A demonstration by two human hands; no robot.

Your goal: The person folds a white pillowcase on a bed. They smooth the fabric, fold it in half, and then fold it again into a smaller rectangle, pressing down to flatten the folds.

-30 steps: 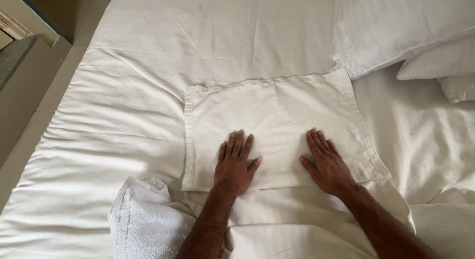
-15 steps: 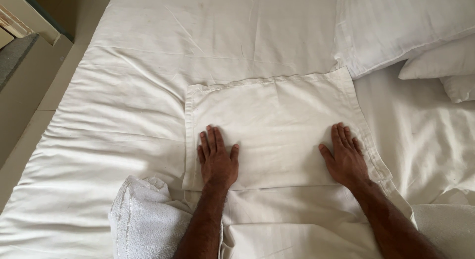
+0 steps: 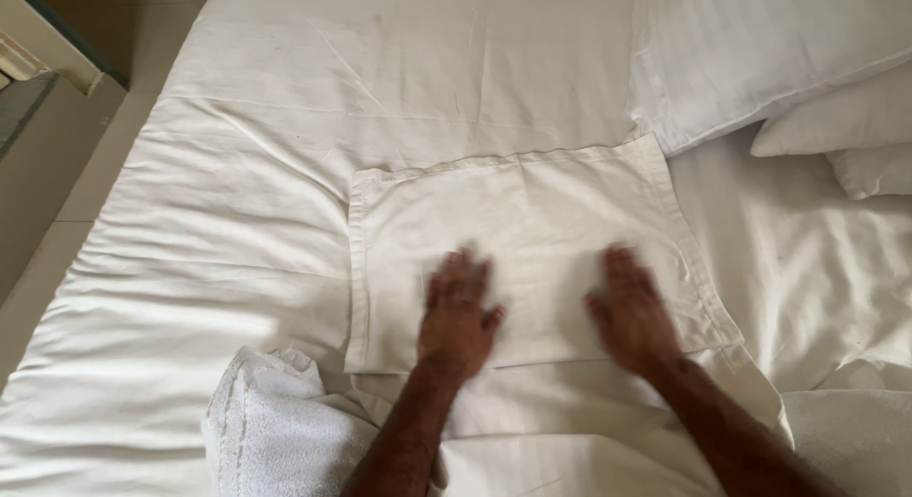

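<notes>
Nearest the camera, a rolled white towel (image 3: pixel 275 426) sits on the bed at the lower left, just beside the left forearm. Both arms reach forward from the bottom edge. The left hand (image 3: pixel 458 316) lies palm down on the near part of a flat white pillowcase (image 3: pixel 532 221), its fingers loosely spread and flat against the cloth, gripping nothing. The right hand (image 3: pixel 629 312) lies palm down on the same pillowcase to the right, near its lower right corner, fingers also slightly apart and flat; both hands are blurred, so finer detail of the fingertips is hard to tell. The pillowcase lies spread in the middle of the white bed sheet (image 3: pixel 285 145), on top of another folded white cloth at its near edge. Farther off, at the upper right, white pillows (image 3: pixel 760 50) are stacked at the head of the bed. A strip of floor (image 3: pixel 57 193) shows along the left.
</notes>
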